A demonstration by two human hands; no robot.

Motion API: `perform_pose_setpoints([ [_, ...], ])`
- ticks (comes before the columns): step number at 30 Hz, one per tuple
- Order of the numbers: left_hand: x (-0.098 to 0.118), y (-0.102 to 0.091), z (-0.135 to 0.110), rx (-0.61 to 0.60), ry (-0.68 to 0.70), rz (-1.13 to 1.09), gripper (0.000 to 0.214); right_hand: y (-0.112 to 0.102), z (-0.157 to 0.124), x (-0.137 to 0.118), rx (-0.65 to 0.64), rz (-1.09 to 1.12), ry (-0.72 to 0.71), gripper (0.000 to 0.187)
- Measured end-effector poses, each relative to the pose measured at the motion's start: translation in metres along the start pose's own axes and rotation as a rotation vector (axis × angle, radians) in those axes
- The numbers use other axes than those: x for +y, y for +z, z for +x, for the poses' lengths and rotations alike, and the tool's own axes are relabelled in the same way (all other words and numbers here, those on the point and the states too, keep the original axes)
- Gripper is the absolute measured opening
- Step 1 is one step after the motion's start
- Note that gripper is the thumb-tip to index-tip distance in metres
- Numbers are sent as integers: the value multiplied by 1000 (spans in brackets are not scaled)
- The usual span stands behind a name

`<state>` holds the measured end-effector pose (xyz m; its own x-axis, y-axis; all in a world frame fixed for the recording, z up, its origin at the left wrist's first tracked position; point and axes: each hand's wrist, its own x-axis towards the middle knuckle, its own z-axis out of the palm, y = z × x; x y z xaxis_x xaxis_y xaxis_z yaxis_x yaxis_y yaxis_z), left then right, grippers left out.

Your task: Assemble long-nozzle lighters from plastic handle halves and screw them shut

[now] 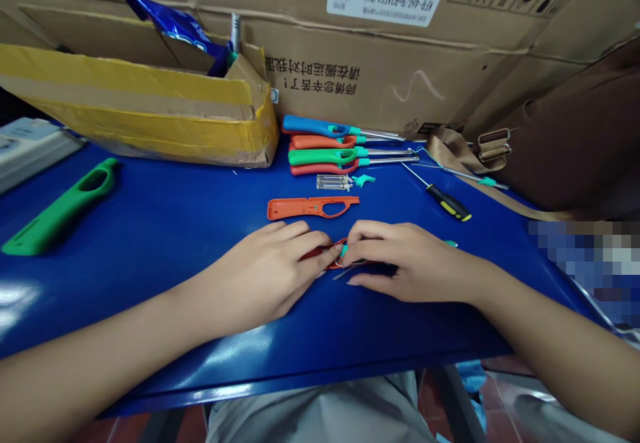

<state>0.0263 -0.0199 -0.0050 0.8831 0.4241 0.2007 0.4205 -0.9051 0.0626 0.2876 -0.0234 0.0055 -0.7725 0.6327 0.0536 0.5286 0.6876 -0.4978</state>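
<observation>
My left hand (280,263) is closed on an opened orange lighter casing (316,252) lying in front of me on the table. From the other side, the bent fingers of my right hand (415,259) grip the same casing. Between the fingertips shows a small teal part (343,250). A thin metal strip or wire (345,272) sticks out below the fingers; my hands hide most of the casing's inside. Just beyond lies the matching orange casing half (287,209). Behind that are a clear fuel tank (331,182) and a loose teal trigger (364,180).
Several long-necked lighters (320,157) lie stacked before a large cardboard box (310,36). A screwdriver (449,201) and a metal tube (450,172) are at right, near a strap (457,151). At left are a green casing (63,209) and a yellow-taped carton (190,123).
</observation>
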Motion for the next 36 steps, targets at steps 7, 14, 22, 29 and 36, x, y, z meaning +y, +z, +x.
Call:
perform_pose_setpoints([
  [7, -4, 3, 0, 34, 16, -15, 34, -6, 0, 0, 10, 94, 15, 4],
  [14, -4, 3, -2, 20, 4, -19, 42, -14, -1, 6, 68, 285, 196, 5],
  [22, -5, 5, -3, 9, -4, -48, 39, -12, 3, 7, 4, 295, 138, 9],
  [29, -5, 5, -2, 7, -12, -72, 29, -10, 1, 8, 21, 239, 118, 10],
  [36, -6, 5, -1, 16, 0, -76, 32, -10, 1, 6, 12, 267, 163, 11],
])
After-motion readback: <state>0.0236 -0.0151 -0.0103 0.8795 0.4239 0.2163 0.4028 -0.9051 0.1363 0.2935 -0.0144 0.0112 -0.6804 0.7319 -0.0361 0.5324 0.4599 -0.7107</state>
